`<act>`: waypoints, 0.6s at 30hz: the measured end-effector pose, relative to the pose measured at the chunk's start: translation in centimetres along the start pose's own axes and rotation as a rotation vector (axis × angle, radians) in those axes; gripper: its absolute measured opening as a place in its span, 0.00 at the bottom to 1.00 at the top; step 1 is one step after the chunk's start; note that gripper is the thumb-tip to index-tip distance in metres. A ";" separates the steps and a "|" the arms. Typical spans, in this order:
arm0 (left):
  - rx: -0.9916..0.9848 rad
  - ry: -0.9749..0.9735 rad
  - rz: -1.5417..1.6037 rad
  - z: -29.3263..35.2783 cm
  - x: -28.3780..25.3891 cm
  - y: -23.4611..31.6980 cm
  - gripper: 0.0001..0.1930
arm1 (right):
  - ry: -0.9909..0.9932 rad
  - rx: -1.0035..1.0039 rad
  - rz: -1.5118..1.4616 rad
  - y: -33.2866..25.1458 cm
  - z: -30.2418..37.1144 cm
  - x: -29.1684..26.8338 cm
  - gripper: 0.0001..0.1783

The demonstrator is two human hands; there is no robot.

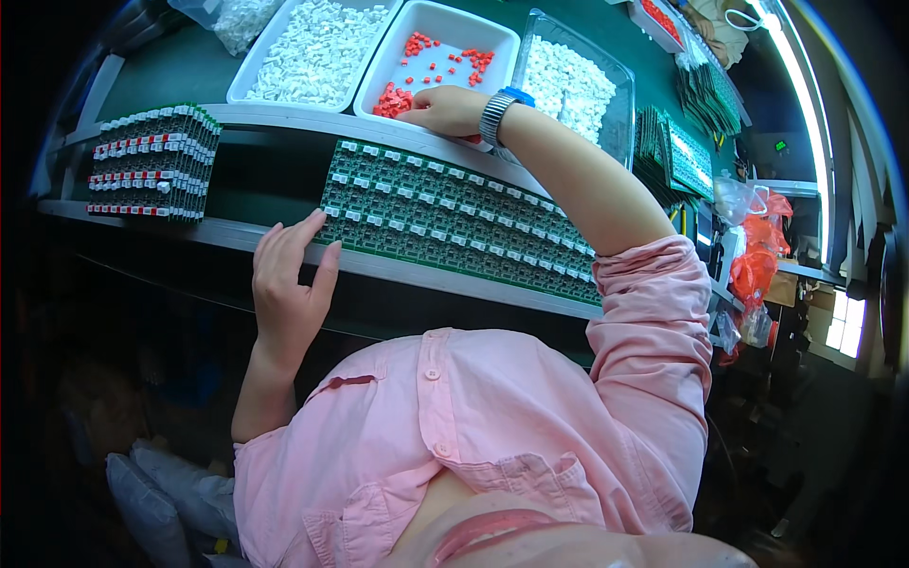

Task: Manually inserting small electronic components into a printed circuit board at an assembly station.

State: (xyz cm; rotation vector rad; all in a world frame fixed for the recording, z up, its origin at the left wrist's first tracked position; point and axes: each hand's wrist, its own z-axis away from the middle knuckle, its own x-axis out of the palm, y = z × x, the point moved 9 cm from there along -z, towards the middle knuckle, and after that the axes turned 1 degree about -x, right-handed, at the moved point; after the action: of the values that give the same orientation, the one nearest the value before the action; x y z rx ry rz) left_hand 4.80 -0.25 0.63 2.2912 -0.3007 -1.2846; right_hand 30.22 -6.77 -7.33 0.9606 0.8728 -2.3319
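My right hand (447, 111) reaches over the front rim of a white tray (492, 43), its fingers curled at a pile of small red connectors (391, 99). The fingertips are partly hidden, so what they pinch cannot be made out. A little red also shows under the heel of that hand. Below the trays lies a wide green circuit board panel (454, 213) with rows of white connectors along it. My left hand (292, 270) is open beside the panel's left end, fingers apart, fingertips at its edge.
Left of the panel stands a stack of circuit boards (156, 163) with white and red connectors. White parts fill a tray (312, 52) and a clear bin (573, 85). More boards (674, 151) stand at the right. A metal rail (417, 268) runs along the bench front.
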 end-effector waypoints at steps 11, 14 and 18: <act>0.016 -0.003 0.088 0.2 -0.1 -0.9 0.16 | 0.196 0.007 0.056 -0.2 -0.7 -1.1 0.27; 0.012 0.002 0.130 0.5 -0.3 -1.3 0.15 | 0.259 0.064 0.113 -0.8 -0.4 -2.2 0.29; 0.047 0.082 0.175 0.7 -1.0 -1.0 0.15 | 0.366 0.057 0.170 -0.5 0.0 -4.0 0.28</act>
State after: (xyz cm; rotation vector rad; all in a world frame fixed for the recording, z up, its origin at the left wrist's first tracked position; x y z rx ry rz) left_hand 3.64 0.87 0.57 2.2923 -0.4953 -1.1053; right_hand 32.51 -5.67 -4.15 1.4569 0.8249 -2.0798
